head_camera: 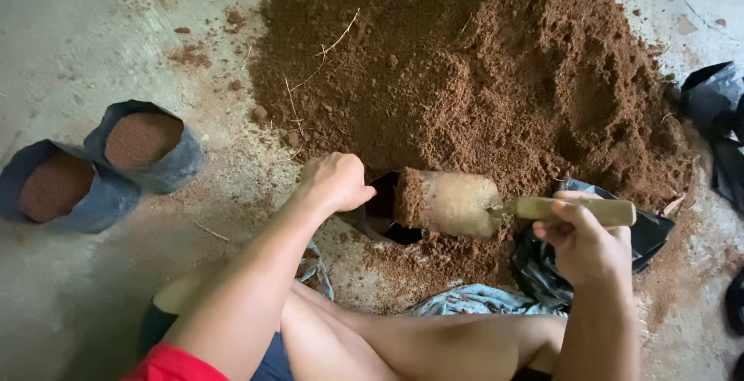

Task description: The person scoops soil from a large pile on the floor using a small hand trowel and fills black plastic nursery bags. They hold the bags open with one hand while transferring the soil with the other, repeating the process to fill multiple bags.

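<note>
My left hand (337, 181) grips the rim of a small black plastic grow bag (380, 214) and holds its mouth open on the floor. My right hand (583, 240) is closed around the wooden handle of a hand trowel (457, 203). The trowel's metal scoop carries brown soil and its tip is at the bag's mouth. A large heap of brown soil (465, 71) lies just beyond both hands. My bare legs are folded below the bag.
Two filled black grow bags (147, 142) (58, 187) stand side by side at the left on the concrete floor. A stack of empty black bags (542, 272) lies under my right hand. More black plastic (713, 102) sits at the right edge.
</note>
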